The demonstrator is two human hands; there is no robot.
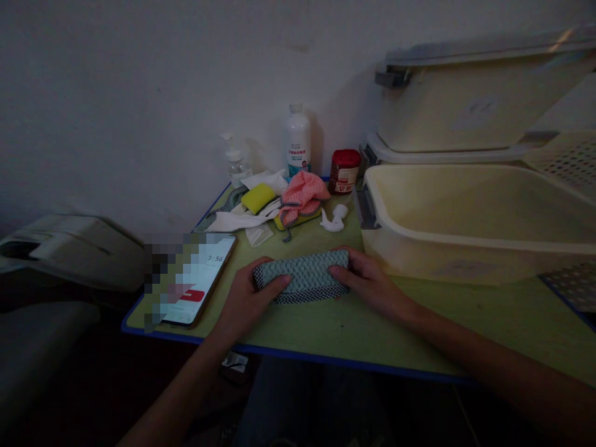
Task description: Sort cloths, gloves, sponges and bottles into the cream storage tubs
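Folded teal cloth (305, 271) with black-and-white checked trim is held between both hands, over the front half of the tabletop (298, 329), left of mid-width, trimmed long side facing the front edge. Can't tell if its underside touches the surface.

Left hand (251, 295): grip pinching the cloth's left end, thumb on top, fingers mostly hidden behind. Right hand (367, 279): grip pinching the right end, thumb on top face, fingers round the back.

Phone (212, 270), screen lit, lies by the tabletop's front-left corner, along the left edge; part of it is pixelated.

Toward the back-left corner, a pile: yellow sponge (259, 198) on white material, crumpled pink cloth (305, 189) with checked trim beside it, on another yellow piece (310, 217). Crumpled white piece (335, 218) just right of the pile.

Along the back edge: clear bottle (238, 166) with white cap, white labelled bottle (298, 143) upright, red-lidded canister (345, 172). Right side: open cream bin (419, 251); lidded bin (433, 112) behind, higher up.
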